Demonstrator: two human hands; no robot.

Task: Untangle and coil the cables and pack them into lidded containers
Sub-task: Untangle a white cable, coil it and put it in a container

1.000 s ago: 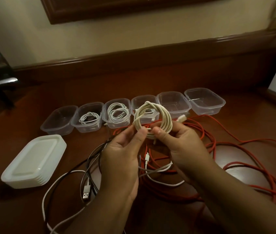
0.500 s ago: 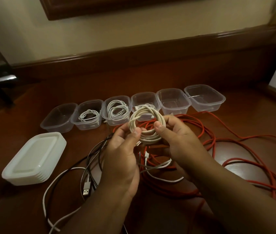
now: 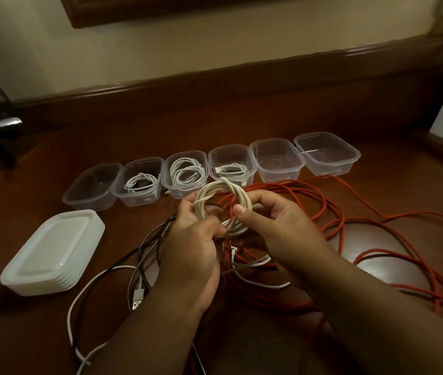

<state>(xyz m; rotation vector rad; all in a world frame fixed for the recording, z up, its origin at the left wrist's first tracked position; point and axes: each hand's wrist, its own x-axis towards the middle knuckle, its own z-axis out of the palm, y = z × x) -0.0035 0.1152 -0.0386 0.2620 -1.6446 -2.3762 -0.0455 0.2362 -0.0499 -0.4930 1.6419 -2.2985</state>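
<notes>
Cream cable coil [image 3: 221, 204] sat mid-frame, held above the table. Coiling looked done; next, probably lower it into an empty tub [image 3: 277, 159] at upper right, loops kept tight. Left hand [image 3: 193, 239] pinched its lower left side; right hand [image 3: 277, 226] curled round its right edge. Red cable [image 3: 334, 212] sprawled beneath, right.
</notes>
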